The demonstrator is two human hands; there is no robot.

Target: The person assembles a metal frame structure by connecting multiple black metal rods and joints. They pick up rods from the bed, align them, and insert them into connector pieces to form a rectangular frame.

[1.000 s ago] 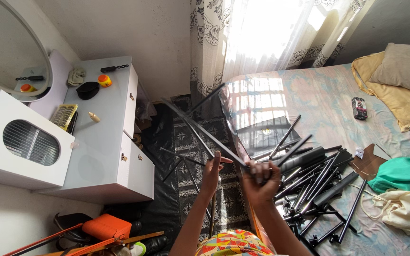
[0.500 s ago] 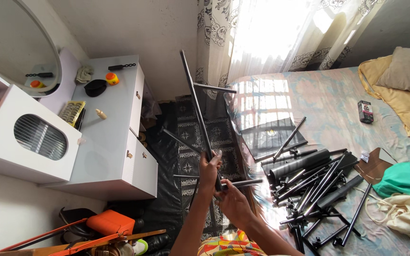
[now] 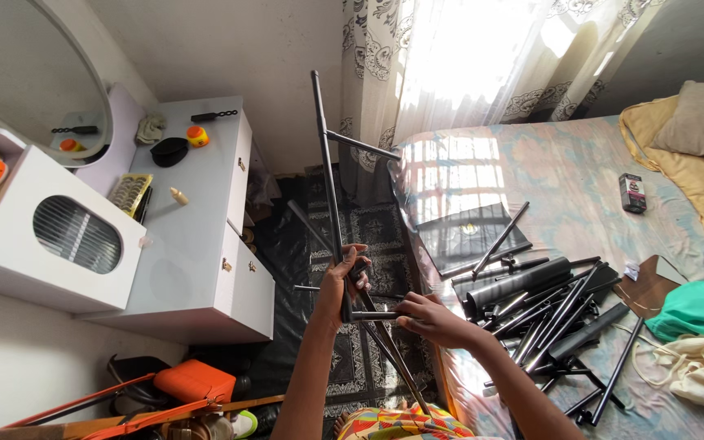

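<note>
My left hand [image 3: 342,275] grips a long black metal pole [image 3: 325,171] that stands nearly upright, with a short cross bar [image 3: 362,145] jutting right near its top. My right hand [image 3: 433,319] holds a short horizontal black tube [image 3: 374,314] where it joins the frame just below my left hand. More dark rods run down from the joint toward my lap. A pile of loose black poles and tubes [image 3: 543,305] lies on the bed to the right of my right hand.
A patterned bed [image 3: 564,187] fills the right side, with a small box [image 3: 631,193], green cloth [image 3: 698,310] and pillows. A white dresser [image 3: 181,236] with a round mirror stands left. Between them a dark patterned rug [image 3: 352,236] covers the floor. Curtains [image 3: 450,65] hang behind.
The long pole has swung more upright and a little to the right. My left hand has slid up along it, and my right hand has taken the short tube at the joint.
</note>
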